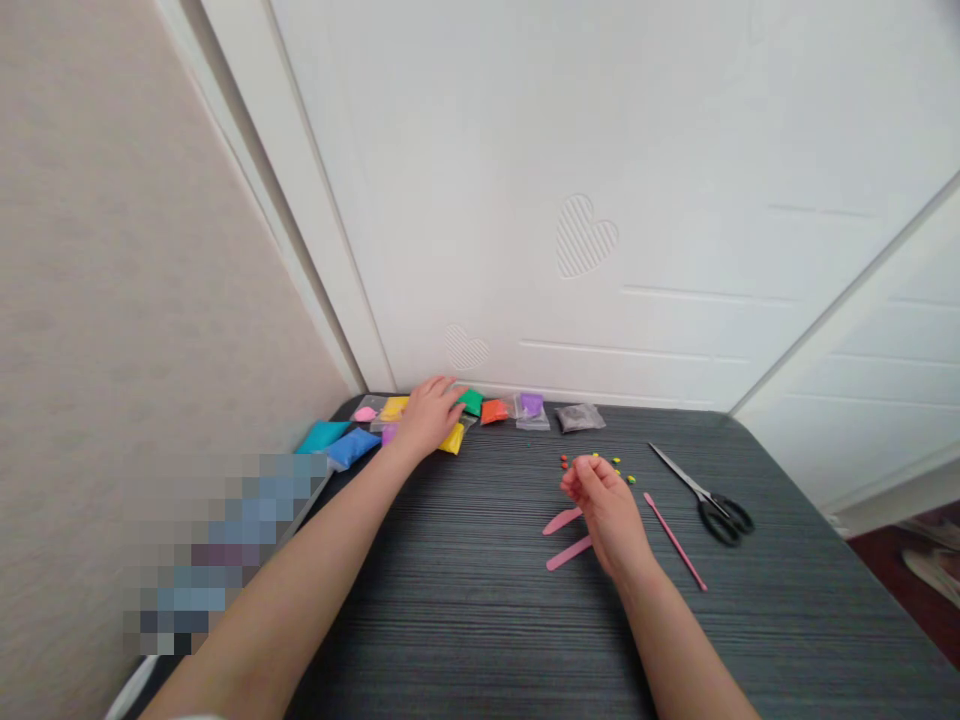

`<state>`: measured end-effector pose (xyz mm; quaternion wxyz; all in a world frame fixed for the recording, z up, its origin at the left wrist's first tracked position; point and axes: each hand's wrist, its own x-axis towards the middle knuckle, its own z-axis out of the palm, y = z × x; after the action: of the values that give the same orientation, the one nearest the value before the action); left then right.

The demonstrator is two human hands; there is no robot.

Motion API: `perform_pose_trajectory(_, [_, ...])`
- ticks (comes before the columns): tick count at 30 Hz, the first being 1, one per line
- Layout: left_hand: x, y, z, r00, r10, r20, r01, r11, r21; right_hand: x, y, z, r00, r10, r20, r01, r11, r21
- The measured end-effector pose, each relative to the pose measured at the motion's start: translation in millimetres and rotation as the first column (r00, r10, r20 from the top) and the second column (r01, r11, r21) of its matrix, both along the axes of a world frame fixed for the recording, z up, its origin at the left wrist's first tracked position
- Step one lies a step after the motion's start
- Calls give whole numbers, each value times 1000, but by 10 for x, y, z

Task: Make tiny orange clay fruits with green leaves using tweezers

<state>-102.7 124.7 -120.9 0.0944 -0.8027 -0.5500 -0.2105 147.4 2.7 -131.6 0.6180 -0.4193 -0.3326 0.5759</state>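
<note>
My left hand (429, 415) lies palm down over the row of small clay packets at the table's back edge, its fingers stretched out and apart. Around it are a green packet (472, 402) by the fingertips, a yellow packet (451, 439) under the thumb side and another yellow packet (393, 408) to the left. My right hand (606, 505) is raised over the table with thumb and fingers pinched together; whatever may be between them is hidden. Beneath it, two pink modelling tools (568, 553) stick out to the left. Tiny red pieces (564, 459) and yellow-green pieces (631, 480) lie just beyond.
Blue packet (352, 448) and teal packet (322, 437) lie at the left; orange packet (494, 411), purple packet (532, 405) and grey packet (579, 418) along the back. A thin pink stick (675, 541) and black-handled scissors (705, 495) lie right. A white panel (480, 200) rises behind.
</note>
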Motion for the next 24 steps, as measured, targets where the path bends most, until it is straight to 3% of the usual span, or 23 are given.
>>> perform_pose_trajectory(8, [-70,-580,-217,998,24,-61,-30,995,-94,31,10,57,991,-23,-136,20,1000,-24])
perform_pose_trajectory(12, [-95,-610,-309,995,71,-74,-78,992,-94,40,2,76,983,-7,-183,7,1000,-1])
perform_pose_trajectory(17, [-50,-650,-319,996,70,-57,-74,994,-74,30,-25,109,982,36,-184,-33,999,20])
perform_pose_trajectory(24, [-53,-730,-317,991,13,134,-4,998,-65,12,-43,78,988,81,-133,-79,997,20])
